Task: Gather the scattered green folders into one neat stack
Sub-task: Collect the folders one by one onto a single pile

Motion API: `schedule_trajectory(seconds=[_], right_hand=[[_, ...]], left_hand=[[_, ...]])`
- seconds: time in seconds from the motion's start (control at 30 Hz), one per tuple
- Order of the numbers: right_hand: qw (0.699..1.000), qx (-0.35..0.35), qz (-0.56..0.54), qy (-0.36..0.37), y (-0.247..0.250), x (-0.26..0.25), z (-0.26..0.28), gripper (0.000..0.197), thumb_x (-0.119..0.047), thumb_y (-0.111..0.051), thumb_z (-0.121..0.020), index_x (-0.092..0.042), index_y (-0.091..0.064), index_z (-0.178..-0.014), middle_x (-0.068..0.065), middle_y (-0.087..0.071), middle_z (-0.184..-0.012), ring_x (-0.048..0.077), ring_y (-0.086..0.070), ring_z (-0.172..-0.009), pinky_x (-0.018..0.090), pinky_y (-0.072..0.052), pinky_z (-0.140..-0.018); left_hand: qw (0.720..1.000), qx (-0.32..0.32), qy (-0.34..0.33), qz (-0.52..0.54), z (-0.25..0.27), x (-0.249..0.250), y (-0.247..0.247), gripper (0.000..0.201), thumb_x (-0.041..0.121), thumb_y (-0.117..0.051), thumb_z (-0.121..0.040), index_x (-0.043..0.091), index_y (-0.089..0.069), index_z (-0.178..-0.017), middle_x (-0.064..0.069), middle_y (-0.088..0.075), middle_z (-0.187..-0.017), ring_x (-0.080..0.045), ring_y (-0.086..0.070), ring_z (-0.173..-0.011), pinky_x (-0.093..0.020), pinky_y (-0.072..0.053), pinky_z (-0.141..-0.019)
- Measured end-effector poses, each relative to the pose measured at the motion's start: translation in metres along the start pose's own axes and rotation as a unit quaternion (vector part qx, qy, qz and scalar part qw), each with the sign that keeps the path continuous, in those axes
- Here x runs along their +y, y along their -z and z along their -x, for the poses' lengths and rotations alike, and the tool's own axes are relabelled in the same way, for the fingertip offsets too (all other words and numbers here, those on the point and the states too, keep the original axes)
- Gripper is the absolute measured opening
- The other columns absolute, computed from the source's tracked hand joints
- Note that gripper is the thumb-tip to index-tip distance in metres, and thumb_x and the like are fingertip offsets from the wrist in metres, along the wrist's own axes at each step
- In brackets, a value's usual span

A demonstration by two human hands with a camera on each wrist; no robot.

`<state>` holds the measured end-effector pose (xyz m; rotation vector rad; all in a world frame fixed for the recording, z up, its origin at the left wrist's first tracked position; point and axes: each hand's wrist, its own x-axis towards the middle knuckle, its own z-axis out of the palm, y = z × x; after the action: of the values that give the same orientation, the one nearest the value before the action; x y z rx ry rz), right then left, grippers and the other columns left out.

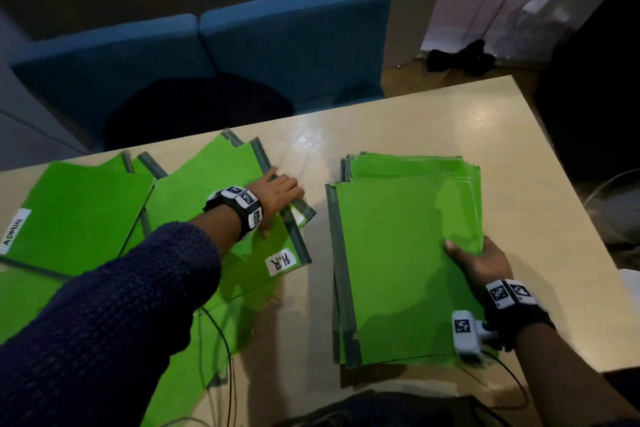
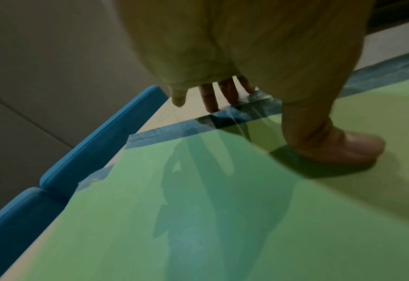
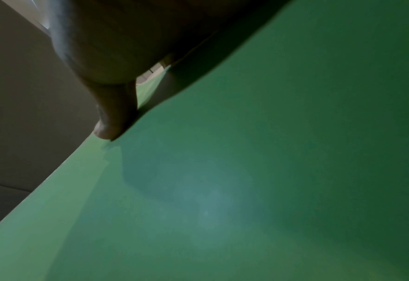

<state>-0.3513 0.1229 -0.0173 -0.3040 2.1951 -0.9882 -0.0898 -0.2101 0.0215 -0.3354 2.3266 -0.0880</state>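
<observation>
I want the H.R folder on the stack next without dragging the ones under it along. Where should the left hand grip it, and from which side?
Best bet is the H.R folder by its grey spine edge, from the side facing the stack. That edge lies free over bare table, and the left hand already rests there, fingers over the strip, thumb on the cover. Its other sides overlap neighbouring folders.

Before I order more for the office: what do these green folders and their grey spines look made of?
Folders: apparently thin matte card; they lie flat, with slightly curled edges. Spines: possibly glossy grey tape, creased and faintly shiny. Not certain.
</observation>
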Motion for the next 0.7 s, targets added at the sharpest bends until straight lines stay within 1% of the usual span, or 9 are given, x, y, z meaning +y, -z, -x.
schedule_trajectory(seconds=[0.1,0.17,0.23,0.3,0.37,0.43,0.5,0.6,0.7], right_hand=[[1.0,0.001,-0.001,-0.007,-0.001,-0.001,-0.001,0.062,-0.054,-0.08,-0.068,-0.017,-0.067,-0.116,0.008,-0.074,-0.099,0.029,-0.071,-0.086,0.046,-0.059,-0.081],[1.0,0.001,0.004,-0.016,-0.001,-0.002,-0.001,0.075,-0.065,-0.077,-0.057,-0.018,-0.066,-0.114,0.006,-0.074,-0.099,0.028,-0.07,-0.086,0.044,-0.058,-0.081],[1.0,0.0,0.011,-0.02,0.0,-0.002,0.0,0.093,-0.081,-0.072,-0.042,-0.02,-0.065,-0.111,0.004,-0.073,-0.097,0.027,-0.069,-0.085,0.041,-0.056,-0.08],[1.0,0.0,0.022,-0.016,0.0,-0.002,0.0,0.105,-0.092,-0.065,-0.031,-0.022,-0.064,-0.109,0.002,-0.071,-0.093,0.025,-0.068,-0.084,0.037,-0.054,-0.077],[0.999,-0.004,0.03,-0.012,0.0,-0.003,0.001,0.099,-0.088,-0.067,-0.038,-0.021,-0.063,-0.11,0.004,-0.071,-0.096,0.026,-0.067,-0.085,0.038,-0.054,-0.078],[1.0,-0.005,0.028,-0.01,0.0,-0.002,0.001,0.08,-0.074,-0.075,-0.056,-0.02,-0.063,-0.114,0.008,-0.072,-0.102,0.029,-0.067,-0.088,0.044,-0.055,-0.084],[0.999,0.0,0.031,-0.009,0.0,0.0,0.0,0.069,-0.065,-0.077,-0.066,-0.019,-0.062,-0.116,0.009,-0.072,-0.105,0.03,-0.067,-0.09,0.048,-0.055,-0.086],[0.999,0.004,0.028,-0.017,-0.002,0.002,-0.004,0.077,-0.071,-0.075,-0.059,-0.02,-0.063,-0.116,0.007,-0.072,-0.103,0.03,-0.067,-0.091,0.049,-0.056,-0.086],[0.999,-0.003,0.025,-0.019,-0.002,0.005,-0.005,0.076,-0.07,-0.076,-0.062,-0.021,-0.062,-0.117,0.006,-0.071,-0.104,0.03,-0.067,-0.091,0.051,-0.056,-0.086]], left_hand=[[0.999,-0.01,-0.009,-0.032,-0.003,0.001,0.008,0.117,0.047,-0.085,-0.059,0.01,-0.019,-0.148,-0.012,-0.025,-0.151,-0.029,-0.027,-0.138,-0.048,-0.013,-0.119],[0.999,-0.009,-0.018,-0.041,-0.004,0.0,0.01,0.116,0.048,-0.086,-0.058,0.008,-0.021,-0.147,-0.013,-0.025,-0.149,-0.029,-0.029,-0.134,-0.044,-0.021,-0.117],[1.0,0.011,-0.017,-0.012,-0.004,0.0,0.007,0.113,0.045,-0.088,-0.054,0.01,-0.027,-0.142,-0.008,-0.031,-0.141,-0.026,-0.035,-0.125,-0.04,-0.031,-0.108],[1.0,0.02,0.003,0.024,-0.001,-0.001,0.004,0.112,0.042,-0.09,-0.052,0.012,-0.027,-0.141,-0.005,-0.034,-0.137,-0.024,-0.037,-0.122,-0.038,-0.034,-0.101],[0.999,0.018,0.024,0.026,0.001,0.0,0.006,0.112,0.04,-0.09,-0.052,0.013,-0.027,-0.141,-0.005,-0.034,-0.136,-0.024,-0.036,-0.123,-0.039,-0.033,-0.101],[0.999,0.018,0.033,0.017,-0.002,0.003,0.007,0.111,0.039,-0.091,-0.049,0.013,-0.03,-0.139,-0.006,-0.033,-0.136,-0.025,-0.034,-0.124,-0.041,-0.031,-0.104],[0.999,0.02,0.032,-0.002,-0.005,0.006,0.009,0.109,0.035,-0.091,-0.05,0.012,-0.031,-0.139,-0.008,-0.031,-0.138,-0.028,-0.033,-0.126,-0.044,-0.029,-0.108],[0.999,0.028,0.032,-0.027,-0.007,0.006,0.013,0.078,0.023,-0.074,-0.077,0.007,-0.031,-0.141,-0.012,-0.034,-0.143,-0.03,-0.034,-0.128,-0.044,-0.03,-0.107],[0.999,0.021,0.027,-0.041,-0.007,0.004,0.014,0.079,0.023,-0.074,-0.078,0.006,-0.03,-0.141,-0.012,-0.041,-0.139,-0.028,-0.039,-0.125,-0.041,-0.031,-0.105]])
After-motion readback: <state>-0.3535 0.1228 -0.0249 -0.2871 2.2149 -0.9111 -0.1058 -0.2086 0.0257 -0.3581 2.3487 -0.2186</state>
